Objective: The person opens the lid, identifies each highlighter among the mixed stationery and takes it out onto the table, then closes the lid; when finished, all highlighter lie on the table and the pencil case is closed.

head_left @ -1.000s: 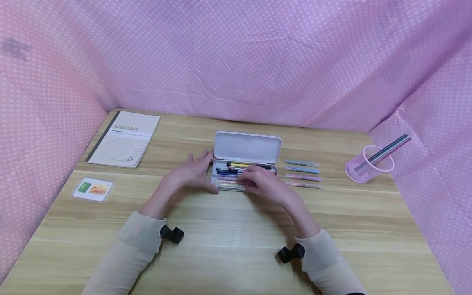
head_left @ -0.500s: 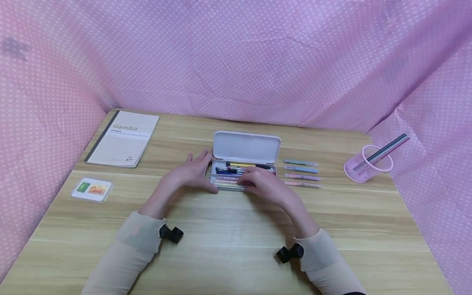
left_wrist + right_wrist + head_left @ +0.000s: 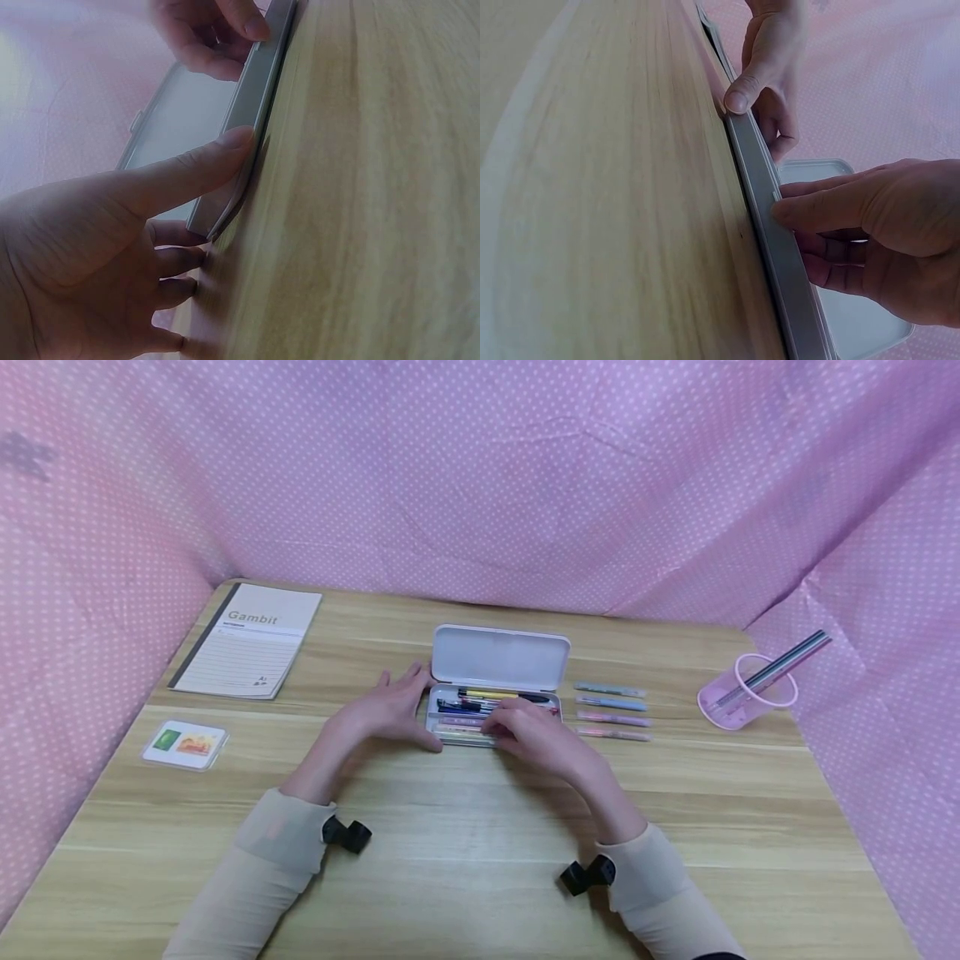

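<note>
A white pencil case (image 3: 500, 658) stands on the table with its lid raised. Inside it lie several pens, including a yellow and black pen (image 3: 491, 695) at the back and pale ones along the front. My left hand (image 3: 386, 710) holds the case's left end, its thumb on the front wall (image 3: 241, 112) and its other fingers spread around the side and back. My right hand (image 3: 536, 735) reaches into the right half with bent fingers. In the right wrist view the right thumb (image 3: 791, 213) touches the front rim; whatever lies between its fingertips is hidden.
Right of the case lie a green pen (image 3: 611, 690), a blue pen (image 3: 611, 703), a purple pen (image 3: 613, 719) and a pinkish pen (image 3: 613, 735). A pink pen cup (image 3: 731, 697) holding dark sticks leans far right. A notebook (image 3: 251, 643) and a card (image 3: 185, 745) lie left.
The whole head view shifts very slightly. Both hands keep their places at the pencil case, and no pen visibly moves.
</note>
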Demonstrator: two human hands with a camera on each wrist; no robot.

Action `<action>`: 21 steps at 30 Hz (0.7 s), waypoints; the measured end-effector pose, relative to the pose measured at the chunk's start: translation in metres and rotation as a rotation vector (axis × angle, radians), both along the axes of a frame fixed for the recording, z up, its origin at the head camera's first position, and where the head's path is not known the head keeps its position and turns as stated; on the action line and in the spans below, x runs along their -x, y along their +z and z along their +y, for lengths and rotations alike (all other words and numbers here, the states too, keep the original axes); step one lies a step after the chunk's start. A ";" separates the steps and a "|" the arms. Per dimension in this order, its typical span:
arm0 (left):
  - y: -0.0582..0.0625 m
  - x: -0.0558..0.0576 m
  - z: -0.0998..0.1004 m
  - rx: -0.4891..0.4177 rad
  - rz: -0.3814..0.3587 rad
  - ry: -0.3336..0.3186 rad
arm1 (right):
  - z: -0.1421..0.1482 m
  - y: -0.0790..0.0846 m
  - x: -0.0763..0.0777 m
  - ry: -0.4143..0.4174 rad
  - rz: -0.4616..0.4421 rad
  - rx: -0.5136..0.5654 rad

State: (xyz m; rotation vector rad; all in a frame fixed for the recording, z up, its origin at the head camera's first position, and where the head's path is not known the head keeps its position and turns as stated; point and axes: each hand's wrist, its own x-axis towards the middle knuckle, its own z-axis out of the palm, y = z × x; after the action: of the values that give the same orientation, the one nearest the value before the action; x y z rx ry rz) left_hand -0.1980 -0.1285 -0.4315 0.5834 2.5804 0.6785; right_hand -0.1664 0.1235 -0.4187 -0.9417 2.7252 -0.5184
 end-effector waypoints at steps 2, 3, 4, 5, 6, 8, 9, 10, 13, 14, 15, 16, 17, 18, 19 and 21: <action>0.000 0.000 0.000 -0.001 0.001 0.000 | 0.000 0.000 -0.001 0.002 0.006 0.002; 0.000 0.000 0.000 -0.001 0.000 -0.001 | 0.000 0.000 -0.001 0.003 0.009 0.004; 0.000 0.000 0.000 0.001 0.000 -0.001 | 0.000 0.000 -0.001 0.004 0.014 0.004; 0.000 0.000 0.000 0.002 0.000 -0.001 | 0.001 0.000 -0.002 0.006 0.017 0.006; 0.000 0.000 0.000 0.005 0.000 -0.001 | 0.001 -0.001 -0.002 0.008 0.019 0.008; 0.000 0.001 0.000 0.009 -0.001 -0.001 | 0.001 -0.001 -0.001 0.008 0.024 0.011; 0.000 0.001 0.000 0.012 -0.001 -0.001 | 0.001 -0.002 -0.001 0.009 0.023 0.014; 0.000 0.001 0.000 0.013 -0.001 -0.001 | 0.001 -0.002 -0.001 0.008 0.020 0.016; 0.000 0.001 0.000 0.016 0.000 -0.003 | -0.001 -0.003 -0.001 0.003 0.006 0.021; 0.000 0.001 0.000 0.015 0.000 -0.004 | -0.001 -0.003 -0.001 0.001 0.001 0.024; 0.000 0.001 0.000 0.015 0.000 -0.004 | -0.001 -0.002 -0.001 0.002 -0.002 0.026; 0.000 0.001 0.000 0.014 0.000 -0.004 | -0.002 -0.002 -0.001 0.002 0.000 0.026; 0.000 0.001 0.000 0.013 0.000 -0.004 | -0.002 -0.002 -0.001 0.003 0.003 0.026; 0.000 0.001 0.000 0.012 0.000 -0.005 | -0.001 -0.002 -0.001 0.004 0.006 0.025; -0.001 0.001 0.000 0.011 0.000 -0.005 | -0.001 -0.001 -0.002 0.005 0.009 0.024; 0.000 0.001 0.000 0.010 0.000 -0.004 | -0.001 -0.001 -0.002 0.007 0.014 0.020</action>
State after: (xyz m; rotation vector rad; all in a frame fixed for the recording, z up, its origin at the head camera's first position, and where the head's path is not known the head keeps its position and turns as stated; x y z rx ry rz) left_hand -0.1992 -0.1288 -0.4320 0.5857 2.5798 0.6644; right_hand -0.1644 0.1228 -0.4195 -0.9625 2.7331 -0.5405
